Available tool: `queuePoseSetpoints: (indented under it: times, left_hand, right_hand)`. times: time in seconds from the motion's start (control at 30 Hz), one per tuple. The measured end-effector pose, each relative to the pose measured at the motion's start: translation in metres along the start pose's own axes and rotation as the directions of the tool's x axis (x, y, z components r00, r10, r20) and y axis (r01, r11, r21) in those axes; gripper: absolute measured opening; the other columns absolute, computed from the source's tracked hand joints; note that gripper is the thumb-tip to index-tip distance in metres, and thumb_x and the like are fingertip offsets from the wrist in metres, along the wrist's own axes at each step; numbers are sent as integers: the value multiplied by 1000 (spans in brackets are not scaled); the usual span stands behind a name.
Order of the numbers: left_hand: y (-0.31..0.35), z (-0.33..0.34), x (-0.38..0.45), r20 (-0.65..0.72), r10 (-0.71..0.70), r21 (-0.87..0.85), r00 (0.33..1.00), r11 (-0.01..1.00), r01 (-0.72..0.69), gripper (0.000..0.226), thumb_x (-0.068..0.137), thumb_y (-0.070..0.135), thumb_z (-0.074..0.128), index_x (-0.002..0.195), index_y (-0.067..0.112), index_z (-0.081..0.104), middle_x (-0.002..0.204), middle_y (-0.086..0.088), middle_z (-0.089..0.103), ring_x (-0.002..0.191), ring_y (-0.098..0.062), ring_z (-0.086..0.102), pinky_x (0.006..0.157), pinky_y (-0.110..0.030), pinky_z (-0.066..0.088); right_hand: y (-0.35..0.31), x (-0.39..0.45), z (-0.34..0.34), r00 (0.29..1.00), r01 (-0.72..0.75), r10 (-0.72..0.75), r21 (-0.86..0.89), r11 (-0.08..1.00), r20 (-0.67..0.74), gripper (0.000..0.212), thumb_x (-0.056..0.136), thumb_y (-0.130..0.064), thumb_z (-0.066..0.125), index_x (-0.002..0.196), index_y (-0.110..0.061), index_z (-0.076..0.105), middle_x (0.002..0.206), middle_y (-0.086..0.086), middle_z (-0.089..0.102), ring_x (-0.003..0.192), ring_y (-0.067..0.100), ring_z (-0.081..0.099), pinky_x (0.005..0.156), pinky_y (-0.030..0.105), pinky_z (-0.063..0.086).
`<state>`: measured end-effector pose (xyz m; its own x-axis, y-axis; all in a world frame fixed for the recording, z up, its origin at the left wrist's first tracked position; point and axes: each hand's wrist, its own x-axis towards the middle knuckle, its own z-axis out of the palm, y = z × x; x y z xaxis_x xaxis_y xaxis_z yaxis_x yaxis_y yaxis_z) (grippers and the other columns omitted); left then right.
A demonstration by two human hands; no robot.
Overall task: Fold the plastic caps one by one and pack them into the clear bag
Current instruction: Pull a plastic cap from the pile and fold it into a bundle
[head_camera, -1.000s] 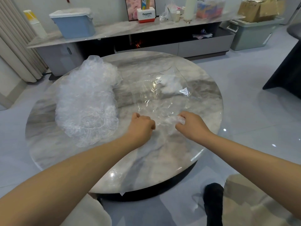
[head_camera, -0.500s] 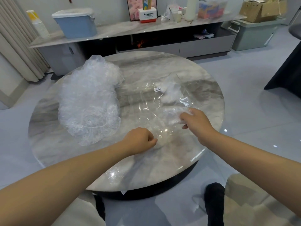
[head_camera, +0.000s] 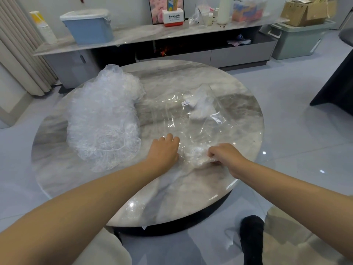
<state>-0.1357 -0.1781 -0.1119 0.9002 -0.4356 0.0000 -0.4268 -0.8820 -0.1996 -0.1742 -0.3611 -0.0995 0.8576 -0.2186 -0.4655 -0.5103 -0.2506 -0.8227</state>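
Observation:
A heap of crinkled clear plastic caps (head_camera: pixel 104 119) lies on the left half of the round marble table (head_camera: pixel 191 81). The clear bag (head_camera: pixel 191 115), with a small white label, lies flat in the middle; folded white caps (head_camera: pixel 202 109) show inside at its far end. My left hand (head_camera: pixel 165 149) holds the bag's near edge with curled fingers. My right hand (head_camera: pixel 225 154) grips a bunched plastic cap (head_camera: pixel 196 154) at the bag's mouth, just right of the left hand.
A low marble-topped cabinet (head_camera: pixel 152 35) stands behind the table, bearing a blue bin (head_camera: pixel 89 27), a stack of paper cups (head_camera: pixel 44 29) and boxes. A green crate (head_camera: pixel 296 41) sits at the far right. My knees and a black slipper (head_camera: pixel 251 238) lie below the table's near edge.
My right hand drew back from deeper over the bag toward its near edge, now gripping a bunched cap. My left hand shifted slightly forward along the bag's mouth.

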Motion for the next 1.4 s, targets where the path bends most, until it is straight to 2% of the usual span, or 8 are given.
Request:
queuePoseSetpoints:
  times: [0.27, 0.47, 0.6, 0.77, 0.97, 1.1, 1.3, 1.4]
  left_hand:
    - [1, -16, 1, -213, -220, -406, 952, 906, 119, 24, 98, 25, 36, 82, 10, 46, 80, -5, 51, 67, -23, 45, 53, -30, 25]
    - [5, -10, -15, -369, -69, -359, 927, 931, -74, 22, 95, 21, 43, 77, 10, 48, 75, -5, 50, 62, -27, 49, 48, -28, 25]
    - [12, -11, -25, -447, 4, -321, 895, 933, -164, 27, 89, 26, 37, 70, 10, 48, 67, -3, 47, 49, -23, 46, 42, -18, 9]
    - [17, -10, -36, -474, 80, -275, 877, 933, -233, 29, 89, 26, 36, 71, 10, 52, 69, -2, 49, 47, -20, 43, 40, -19, 9]
    - [6, -2, -45, -471, 83, -267, 878, 936, -231, 28, 89, 25, 36, 71, 10, 52, 68, -1, 48, 46, -17, 36, 36, -21, 15]
    - [-2, 1, -48, -472, 61, -276, 879, 937, -214, 28, 89, 25, 36, 71, 10, 52, 69, -1, 48, 47, -15, 30, 38, -18, 13]
    - [-4, 6, -51, -459, 79, -255, 885, 942, -217, 30, 89, 27, 35, 73, 10, 54, 70, -1, 50, 46, -16, 31, 37, -19, 12]
    - [-2, 6, -49, -475, 76, -255, 877, 941, -220, 30, 88, 26, 35, 72, 10, 54, 69, -1, 50, 44, -18, 38, 36, -19, 18]
  right_hand:
    - [-4, 7, 0, 993, -114, 108, 170, 979, 45, 14, 82, -2, 51, 69, -9, 48, 68, 6, 50, 61, 19, 53, 70, 29, 48]
    - [-17, 8, -1, 959, -282, 253, 531, 799, 128, 7, 86, -1, 43, 84, -6, 48, 73, 12, 54, 67, 24, 56, 71, 36, 52]
    - [-19, 20, 2, 974, -200, 226, 607, 769, 34, 15, 90, 1, 43, 77, -5, 47, 70, 12, 53, 63, 22, 56, 74, 33, 51]
    - [-16, 45, 12, 979, 2, 94, 470, 882, -182, 21, 90, -12, 59, 103, -13, 42, 67, 4, 53, 45, 12, 53, 33, 18, 32]
    - [-22, 60, 18, 967, 36, 101, 515, 856, -235, 48, 79, -8, 71, 107, -19, 34, 69, 6, 57, 51, 17, 52, 47, 26, 40]
    - [-24, 69, 27, 982, 35, 109, 713, 701, -156, 42, 83, -1, 59, 112, -19, 34, 96, 11, 55, 81, 25, 59, 65, 29, 43]
    - [-20, 68, 32, 972, -9, 149, 604, 797, -183, 26, 88, -21, 65, 75, -4, 50, 60, 8, 62, 33, 12, 54, 32, 17, 37]
    - [-17, 67, 29, 958, -12, 178, 588, 809, -225, 38, 89, -23, 62, 60, -5, 46, 58, 10, 57, 31, 16, 43, 43, 25, 39]
